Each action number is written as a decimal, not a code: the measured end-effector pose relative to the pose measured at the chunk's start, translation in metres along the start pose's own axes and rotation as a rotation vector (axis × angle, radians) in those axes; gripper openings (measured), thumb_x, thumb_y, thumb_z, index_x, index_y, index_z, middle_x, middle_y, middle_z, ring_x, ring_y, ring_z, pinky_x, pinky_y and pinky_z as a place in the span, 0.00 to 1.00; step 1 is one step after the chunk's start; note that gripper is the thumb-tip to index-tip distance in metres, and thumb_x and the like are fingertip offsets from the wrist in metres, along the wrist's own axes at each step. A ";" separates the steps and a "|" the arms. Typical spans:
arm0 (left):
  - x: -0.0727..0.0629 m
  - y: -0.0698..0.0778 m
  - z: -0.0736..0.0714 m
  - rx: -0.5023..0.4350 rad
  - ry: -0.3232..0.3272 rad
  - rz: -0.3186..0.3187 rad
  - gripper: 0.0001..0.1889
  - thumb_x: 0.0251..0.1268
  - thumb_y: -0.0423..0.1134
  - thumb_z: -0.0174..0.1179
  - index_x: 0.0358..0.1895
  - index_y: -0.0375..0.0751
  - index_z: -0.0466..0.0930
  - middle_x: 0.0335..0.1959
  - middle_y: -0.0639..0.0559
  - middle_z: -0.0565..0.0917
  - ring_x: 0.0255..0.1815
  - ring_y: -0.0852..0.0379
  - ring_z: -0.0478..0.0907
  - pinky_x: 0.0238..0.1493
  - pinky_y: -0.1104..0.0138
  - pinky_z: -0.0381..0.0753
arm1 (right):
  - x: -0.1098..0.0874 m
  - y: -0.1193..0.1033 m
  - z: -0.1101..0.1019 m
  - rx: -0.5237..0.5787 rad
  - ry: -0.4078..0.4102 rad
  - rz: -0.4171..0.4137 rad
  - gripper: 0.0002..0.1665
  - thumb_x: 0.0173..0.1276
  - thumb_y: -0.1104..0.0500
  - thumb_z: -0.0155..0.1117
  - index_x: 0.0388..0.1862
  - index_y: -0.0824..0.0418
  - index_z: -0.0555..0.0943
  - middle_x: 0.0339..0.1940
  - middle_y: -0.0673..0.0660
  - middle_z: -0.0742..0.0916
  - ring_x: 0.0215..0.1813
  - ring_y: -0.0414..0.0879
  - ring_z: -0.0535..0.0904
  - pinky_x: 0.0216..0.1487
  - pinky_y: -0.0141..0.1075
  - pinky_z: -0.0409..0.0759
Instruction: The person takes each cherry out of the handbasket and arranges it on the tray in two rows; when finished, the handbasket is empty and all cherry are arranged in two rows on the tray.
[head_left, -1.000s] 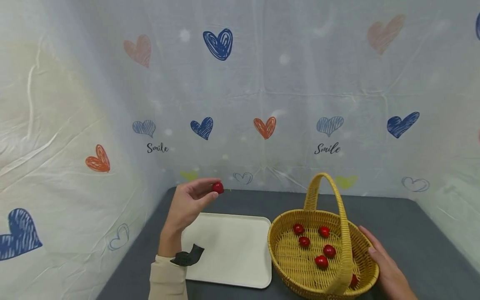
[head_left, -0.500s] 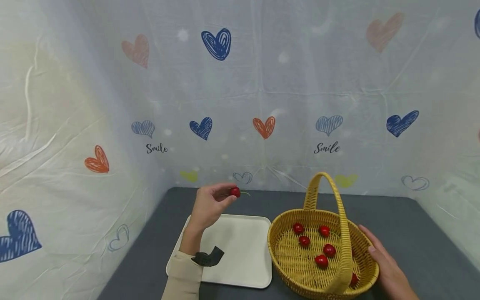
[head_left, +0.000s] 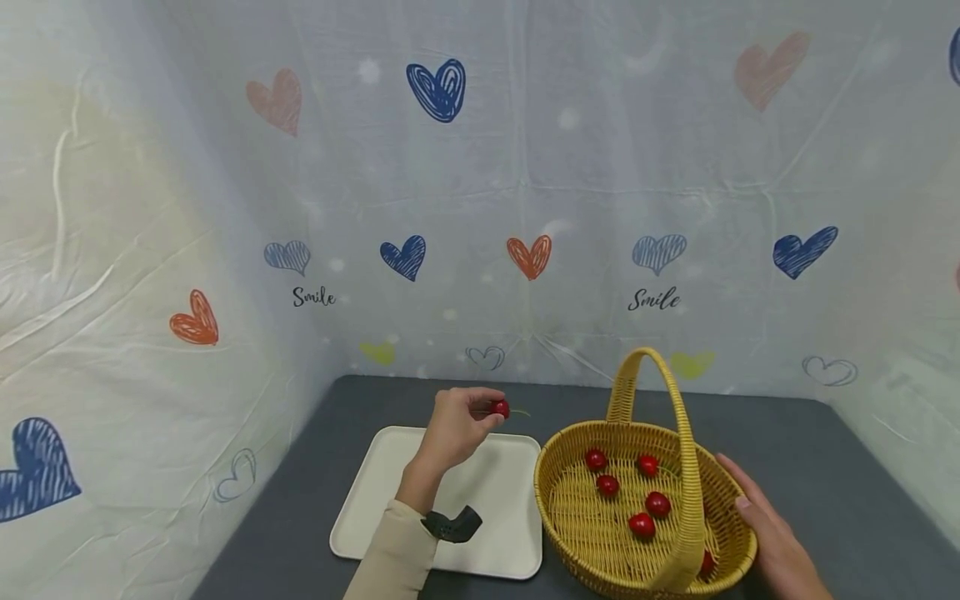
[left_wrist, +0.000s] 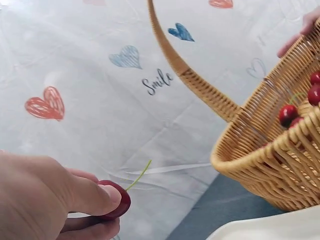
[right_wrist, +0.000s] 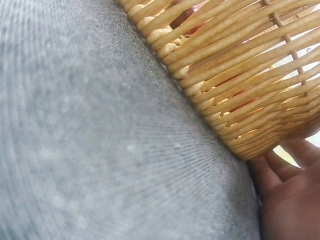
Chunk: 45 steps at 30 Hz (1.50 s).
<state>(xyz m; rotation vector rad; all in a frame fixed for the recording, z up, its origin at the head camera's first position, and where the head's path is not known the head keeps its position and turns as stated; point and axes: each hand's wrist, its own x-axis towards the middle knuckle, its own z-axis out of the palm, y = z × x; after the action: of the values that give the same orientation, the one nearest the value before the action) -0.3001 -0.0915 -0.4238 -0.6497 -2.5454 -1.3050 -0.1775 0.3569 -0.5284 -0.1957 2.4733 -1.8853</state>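
Above the far right part of the white tray (head_left: 360,508), my left hand (head_left: 453,425) pinches a red cherry (head_left: 500,408) between thumb and fingers. The cherry's thin green stem points right in the head view. In the left wrist view the cherry (left_wrist: 123,202) is partly covered by the thumb. A yellow wicker basket (head_left: 558,500) with a tall arched handle stands right of the tray. Several cherries lie in it, one partly hidden by the handle. My right hand (head_left: 776,533) rests against the basket's right outer side, its fingers lying along the weave.
The dark grey table (head_left: 810,450) carries the tray and basket side by side. A pale curtain (head_left: 525,125) with printed hearts closes off the back and both sides. The basket handle (head_left: 678,417) rises well above the rim.
My left hand has moved right and slightly down with the cherry, from the tray's far left toward the basket. My right hand and the basket have stayed in place.
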 end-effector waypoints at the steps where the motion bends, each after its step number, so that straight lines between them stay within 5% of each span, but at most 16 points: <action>1: 0.000 -0.002 0.003 0.003 -0.007 -0.008 0.16 0.69 0.29 0.74 0.58 0.39 0.92 0.48 0.44 0.95 0.47 0.49 0.94 0.50 0.61 0.94 | 0.000 0.000 0.000 0.004 -0.001 -0.001 0.36 0.96 0.48 0.29 0.95 0.51 0.40 0.83 0.47 0.61 0.64 0.15 0.71 0.54 0.25 0.83; 9: -0.001 -0.016 0.034 0.011 -0.093 -0.092 0.14 0.68 0.30 0.76 0.56 0.36 0.92 0.47 0.44 0.94 0.46 0.52 0.93 0.47 0.63 0.94 | 0.000 -0.002 0.004 0.026 -0.003 -0.021 0.35 0.96 0.51 0.29 0.95 0.52 0.41 0.70 0.20 0.66 0.63 0.20 0.76 0.52 0.29 0.86; 17: -0.002 -0.027 0.060 0.025 -0.116 -0.128 0.12 0.66 0.29 0.76 0.51 0.37 0.94 0.45 0.47 0.95 0.44 0.54 0.93 0.45 0.63 0.93 | -0.001 -0.002 0.003 0.038 -0.010 -0.015 0.36 0.96 0.48 0.29 0.95 0.51 0.40 0.70 0.22 0.67 0.63 0.20 0.76 0.52 0.30 0.87; 22: -0.003 -0.031 0.073 0.109 -0.134 -0.107 0.12 0.68 0.30 0.75 0.52 0.40 0.95 0.43 0.50 0.95 0.45 0.56 0.91 0.48 0.62 0.91 | -0.002 -0.003 0.003 0.048 -0.009 0.027 0.36 0.96 0.47 0.29 0.95 0.50 0.38 0.79 0.42 0.64 0.62 0.19 0.76 0.51 0.33 0.88; 26: -0.003 -0.032 0.077 0.141 -0.140 -0.099 0.11 0.69 0.31 0.75 0.53 0.41 0.94 0.43 0.51 0.95 0.45 0.57 0.91 0.47 0.63 0.91 | -0.001 -0.005 0.002 0.044 -0.010 0.037 0.37 0.95 0.46 0.28 0.95 0.50 0.38 0.78 0.41 0.64 0.62 0.19 0.76 0.51 0.33 0.88; 29: -0.003 -0.032 0.077 0.145 -0.148 -0.100 0.11 0.70 0.32 0.75 0.53 0.41 0.94 0.43 0.51 0.95 0.44 0.59 0.90 0.47 0.64 0.91 | 0.000 -0.003 0.001 0.053 -0.017 0.030 0.37 0.95 0.46 0.28 0.95 0.50 0.38 0.73 0.31 0.64 0.63 0.19 0.76 0.51 0.33 0.88; 34: -0.002 -0.030 0.069 0.133 -0.170 -0.090 0.14 0.70 0.32 0.75 0.56 0.37 0.93 0.45 0.47 0.95 0.45 0.55 0.92 0.48 0.62 0.92 | 0.001 -0.001 0.000 0.064 -0.018 0.034 0.37 0.95 0.45 0.29 0.95 0.49 0.38 0.75 0.34 0.63 0.64 0.19 0.75 0.52 0.32 0.88; 39: -0.001 -0.023 0.050 0.124 -0.179 -0.118 0.16 0.70 0.32 0.74 0.59 0.36 0.91 0.54 0.43 0.93 0.53 0.46 0.91 0.53 0.53 0.92 | 0.001 -0.003 0.002 0.043 -0.005 0.047 0.38 0.95 0.44 0.30 0.95 0.50 0.38 0.80 0.44 0.61 0.63 0.18 0.74 0.53 0.31 0.87; 45: 0.000 -0.012 0.020 0.029 -0.189 -0.094 0.17 0.71 0.36 0.74 0.61 0.41 0.91 0.58 0.43 0.92 0.57 0.46 0.91 0.57 0.51 0.92 | 0.001 -0.006 0.003 0.032 0.005 0.071 0.38 0.95 0.42 0.30 0.95 0.49 0.39 0.85 0.61 0.57 0.63 0.15 0.72 0.53 0.30 0.86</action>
<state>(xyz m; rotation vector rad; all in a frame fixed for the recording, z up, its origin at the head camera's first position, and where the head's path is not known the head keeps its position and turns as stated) -0.3050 -0.0813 -0.4442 -0.6860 -2.7715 -1.2896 -0.1773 0.3524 -0.5235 -0.1003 2.4177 -1.8979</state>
